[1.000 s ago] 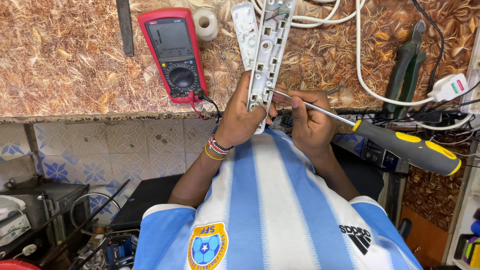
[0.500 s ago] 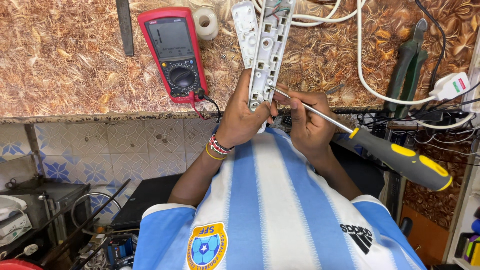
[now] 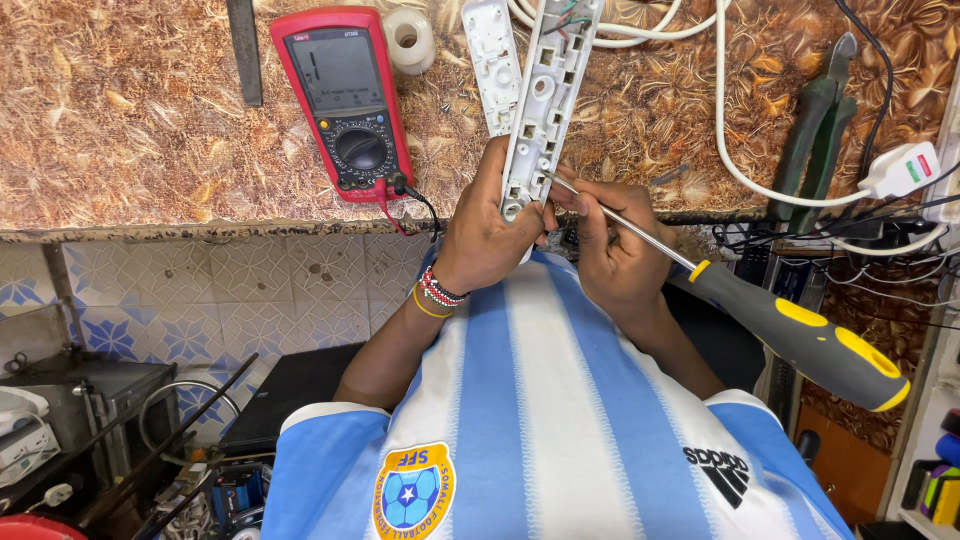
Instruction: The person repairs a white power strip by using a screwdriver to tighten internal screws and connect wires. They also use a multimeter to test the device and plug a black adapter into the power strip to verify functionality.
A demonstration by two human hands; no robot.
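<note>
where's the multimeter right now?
Head view: the red multimeter lies on the brown worktop, upper left of centre, left of the white power strip held in the left hand.

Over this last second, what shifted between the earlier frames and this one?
The screwdriver handle swung lower, its tip kept at the power strip housing. The left hand still grips the housing and the right hand the shaft. The multimeter and pliers stayed put.

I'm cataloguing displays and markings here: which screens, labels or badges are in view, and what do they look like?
Multimeter screen: grey rectangle in a red case, on the worktop's left.
Shirt badge: yellow-edged blue shield, low on the striped shirt.
Plug label: small red-and-green patch on a white plug, at right.
</note>
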